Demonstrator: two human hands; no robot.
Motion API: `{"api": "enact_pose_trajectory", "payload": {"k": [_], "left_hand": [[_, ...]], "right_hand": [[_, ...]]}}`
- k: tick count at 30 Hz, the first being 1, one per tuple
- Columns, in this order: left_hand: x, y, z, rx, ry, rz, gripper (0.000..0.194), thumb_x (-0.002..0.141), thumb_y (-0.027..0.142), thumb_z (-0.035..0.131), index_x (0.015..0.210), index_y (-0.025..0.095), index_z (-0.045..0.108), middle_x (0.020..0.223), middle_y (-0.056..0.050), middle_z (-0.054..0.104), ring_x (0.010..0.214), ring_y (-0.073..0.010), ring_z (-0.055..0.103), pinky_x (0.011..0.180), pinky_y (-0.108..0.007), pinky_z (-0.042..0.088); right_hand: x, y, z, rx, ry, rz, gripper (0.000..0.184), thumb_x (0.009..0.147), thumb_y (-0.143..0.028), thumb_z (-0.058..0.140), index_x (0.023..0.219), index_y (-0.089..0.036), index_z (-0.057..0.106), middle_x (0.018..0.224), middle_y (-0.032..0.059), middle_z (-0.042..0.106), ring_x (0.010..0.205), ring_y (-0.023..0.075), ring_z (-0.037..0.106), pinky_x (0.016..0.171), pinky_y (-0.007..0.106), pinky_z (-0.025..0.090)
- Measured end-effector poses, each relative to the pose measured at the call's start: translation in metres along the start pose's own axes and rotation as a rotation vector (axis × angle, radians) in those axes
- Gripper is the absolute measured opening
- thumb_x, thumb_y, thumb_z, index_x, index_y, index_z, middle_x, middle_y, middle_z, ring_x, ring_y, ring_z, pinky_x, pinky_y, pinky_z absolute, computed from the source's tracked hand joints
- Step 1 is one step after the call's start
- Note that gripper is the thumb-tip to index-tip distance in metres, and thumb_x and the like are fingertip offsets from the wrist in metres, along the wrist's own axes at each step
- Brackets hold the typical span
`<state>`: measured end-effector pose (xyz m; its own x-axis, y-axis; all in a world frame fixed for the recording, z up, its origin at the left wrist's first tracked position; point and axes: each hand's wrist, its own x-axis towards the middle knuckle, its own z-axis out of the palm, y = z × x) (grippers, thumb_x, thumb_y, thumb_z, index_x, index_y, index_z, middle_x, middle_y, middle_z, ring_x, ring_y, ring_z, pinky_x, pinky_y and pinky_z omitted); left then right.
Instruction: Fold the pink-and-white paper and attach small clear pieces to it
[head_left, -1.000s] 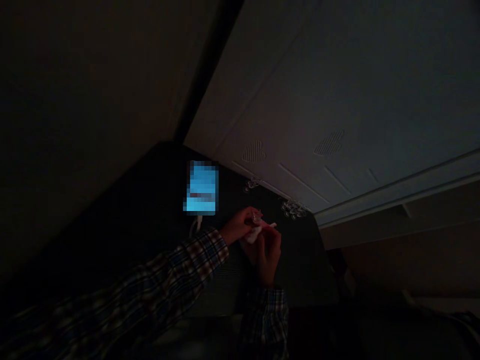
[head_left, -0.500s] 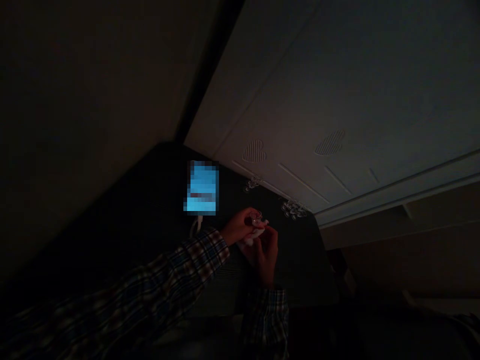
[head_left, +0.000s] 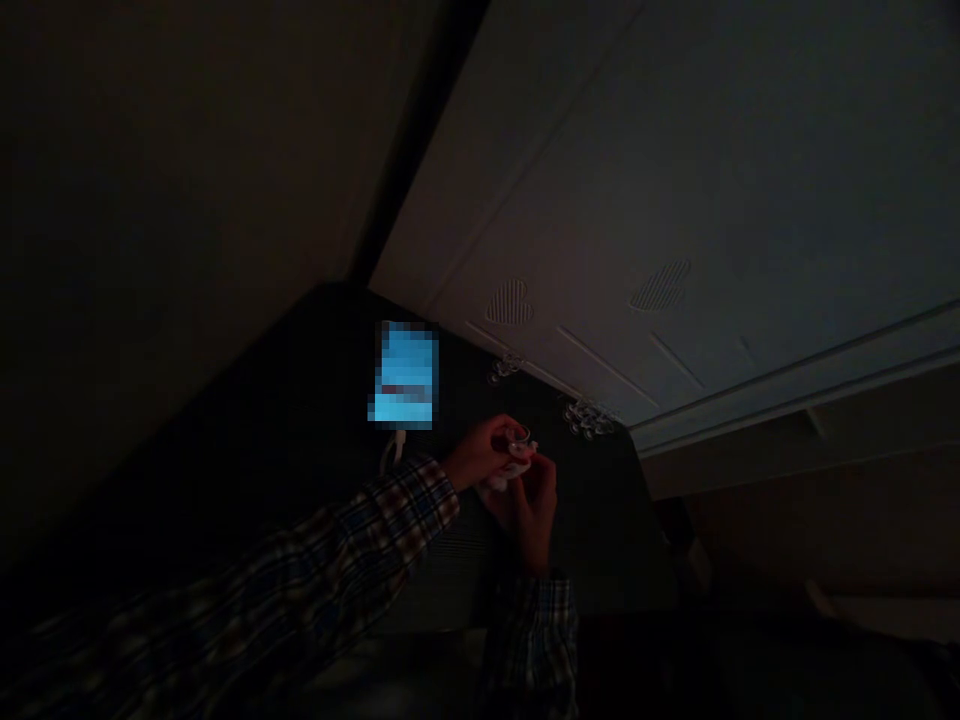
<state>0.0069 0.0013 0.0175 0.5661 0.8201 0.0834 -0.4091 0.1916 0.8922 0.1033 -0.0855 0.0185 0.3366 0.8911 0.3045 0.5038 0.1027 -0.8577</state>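
Observation:
In the dim light my left hand [head_left: 484, 450] is closed, its fingertips pinching a small shiny piece with a ring-like curved edge [head_left: 523, 440]. My right hand [head_left: 537, 505] comes up from below with bent fingers, closed at the same small piece. Between the two hands lies a soft-looking white bit [head_left: 496, 483], perhaps cloth or tissue; its kind is too dark to make out. Plaid sleeves cover both forearms.
A blurred lit screen [head_left: 405, 378] with a white cable [head_left: 397, 445] is on the dark table [head_left: 600, 540]. Small shiny ring-like pieces form a little cluster [head_left: 505, 368] and a bigger cluster [head_left: 589, 418] by the pale panel [head_left: 585, 300] with heart reliefs.
The small shiny piece has turned slightly between my fingers, so its curved edge shows more. Both hands stay in almost the same place.

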Motion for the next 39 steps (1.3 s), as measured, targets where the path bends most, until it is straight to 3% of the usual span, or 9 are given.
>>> {"api": "enact_pose_trajectory", "payload": {"k": [16,23,28,34,39], "left_hand": [[-0.0009,0.0004,0.0024,0.024,0.042,0.023,0.030,0.059,0.019,0.066,0.085,0.017,0.052,0.078,0.002,0.057,0.072,-0.0117,0.056,0.061,-0.022,0.044],[-0.0010,0.0017,0.0016,-0.024,0.021,-0.016,0.034,0.060,0.016,0.064,0.092,0.018,0.052,0.086,-0.002,0.060,0.078,-0.0139,0.058,0.059,-0.022,0.044],[0.0000,-0.0003,-0.0001,-0.027,-0.006,0.031,0.033,0.061,0.011,0.061,0.093,0.018,0.053,0.093,-0.004,0.061,0.088,-0.0157,0.057,0.068,-0.024,0.045],[-0.0007,0.0012,0.0010,-0.069,0.006,-0.029,0.035,0.060,0.013,0.063,0.093,0.018,0.051,0.088,-0.003,0.061,0.076,-0.0144,0.060,0.057,-0.021,0.044],[0.0007,-0.0010,0.0022,-0.073,0.029,0.006,0.036,0.060,0.016,0.066,0.093,0.018,0.050,0.088,-0.002,0.061,0.077,-0.0135,0.059,0.061,-0.022,0.046]], "right_hand": [[0.0014,0.0016,-0.0008,-0.009,-0.014,-0.005,0.032,0.078,-0.028,0.052,0.107,-0.018,0.045,0.095,0.0056,0.058,0.081,0.0150,0.057,0.070,0.028,0.045],[0.0008,0.0052,-0.0004,-0.023,0.027,-0.016,0.032,0.076,-0.030,0.054,0.105,-0.018,0.046,0.092,0.0048,0.059,0.078,0.0146,0.057,0.068,0.028,0.045],[-0.0002,0.0070,-0.0017,-0.030,0.042,0.003,0.031,0.076,-0.031,0.054,0.104,-0.019,0.045,0.090,0.0038,0.059,0.077,0.0146,0.057,0.068,0.028,0.045],[-0.0005,0.0053,-0.0027,-0.044,0.041,-0.008,0.031,0.077,-0.031,0.052,0.105,-0.018,0.046,0.092,0.0045,0.059,0.078,0.0146,0.057,0.068,0.027,0.044],[-0.0001,0.0047,-0.0031,-0.046,0.028,0.013,0.030,0.077,-0.031,0.052,0.104,-0.018,0.046,0.092,0.0038,0.058,0.077,0.0138,0.056,0.068,0.026,0.044]]}}
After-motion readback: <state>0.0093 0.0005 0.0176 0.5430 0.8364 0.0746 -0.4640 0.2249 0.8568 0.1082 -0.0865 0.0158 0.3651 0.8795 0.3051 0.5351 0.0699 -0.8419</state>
